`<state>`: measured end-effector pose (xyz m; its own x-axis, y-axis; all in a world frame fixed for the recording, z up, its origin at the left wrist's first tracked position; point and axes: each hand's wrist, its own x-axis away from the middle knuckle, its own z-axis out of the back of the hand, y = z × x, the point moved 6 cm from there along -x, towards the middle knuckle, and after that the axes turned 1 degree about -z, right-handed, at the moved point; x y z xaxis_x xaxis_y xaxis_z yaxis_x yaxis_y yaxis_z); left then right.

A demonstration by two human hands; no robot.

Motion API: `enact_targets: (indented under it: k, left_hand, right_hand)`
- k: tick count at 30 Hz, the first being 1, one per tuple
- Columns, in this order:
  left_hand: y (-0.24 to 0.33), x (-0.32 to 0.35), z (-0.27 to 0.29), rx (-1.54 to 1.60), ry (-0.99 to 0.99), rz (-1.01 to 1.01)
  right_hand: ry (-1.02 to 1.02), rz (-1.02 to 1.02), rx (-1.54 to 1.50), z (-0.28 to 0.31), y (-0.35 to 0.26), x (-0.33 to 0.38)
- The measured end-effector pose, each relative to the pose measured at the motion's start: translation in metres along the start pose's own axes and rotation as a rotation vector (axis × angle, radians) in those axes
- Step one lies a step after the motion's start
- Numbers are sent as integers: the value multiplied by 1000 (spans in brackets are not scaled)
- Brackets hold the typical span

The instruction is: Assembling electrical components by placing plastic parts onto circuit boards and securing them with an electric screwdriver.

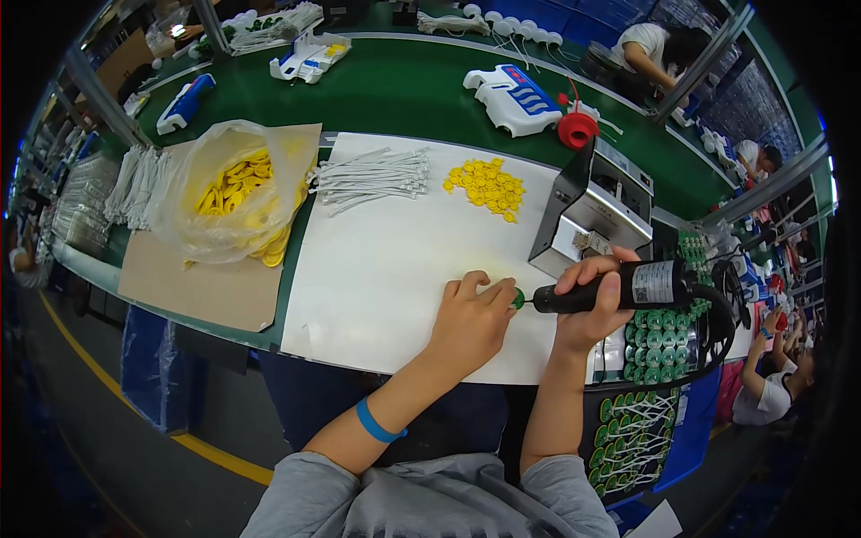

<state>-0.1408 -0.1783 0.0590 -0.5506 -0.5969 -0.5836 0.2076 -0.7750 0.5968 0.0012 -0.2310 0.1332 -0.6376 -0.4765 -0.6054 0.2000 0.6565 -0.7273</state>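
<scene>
My left hand [470, 316] rests on the white sheet [386, 260] and pinches a small green round part [517, 297] with a bit of yellow showing under the fingers. My right hand [592, 300] grips a black electric screwdriver [628, 289] held sideways, its tip against the green part. A black cable loops from the tool's right end. A blue band sits on my left wrist.
A pile of small yellow discs [489, 186] and a bundle of white cable ties [369, 177] lie on the sheet. A bag of yellow parts [235, 191] sits left. A grey metal machine [596, 211] stands right. Trays of green parts [659, 336] are beyond my right hand. Other people work at the right.
</scene>
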Motion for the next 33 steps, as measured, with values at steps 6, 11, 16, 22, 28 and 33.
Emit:
enact_targets:
  k: [6, 11, 16, 22, 28, 33]
  left_hand:
    - [-2, 5, 6, -30, -17, -17]
    - [-4, 6, 13, 11, 15, 8]
    - [-6, 8, 12, 78, 20, 9]
    - [-12, 12, 17, 102, 38, 12]
    - [-11, 14, 24, 89, 43, -21]
    - [-9, 14, 26, 87, 14, -21]
  right_hand:
    - [3, 45, 36, -6, -4, 4]
    - [-18, 63, 12, -9, -6, 6]
    - [-12, 69, 1, -7, -6, 8]
    - [-11, 52, -33, -12, -4, 14]
    - [-7, 37, -63, -14, -5, 18]
    - [2, 31, -79, -17, -6, 20]
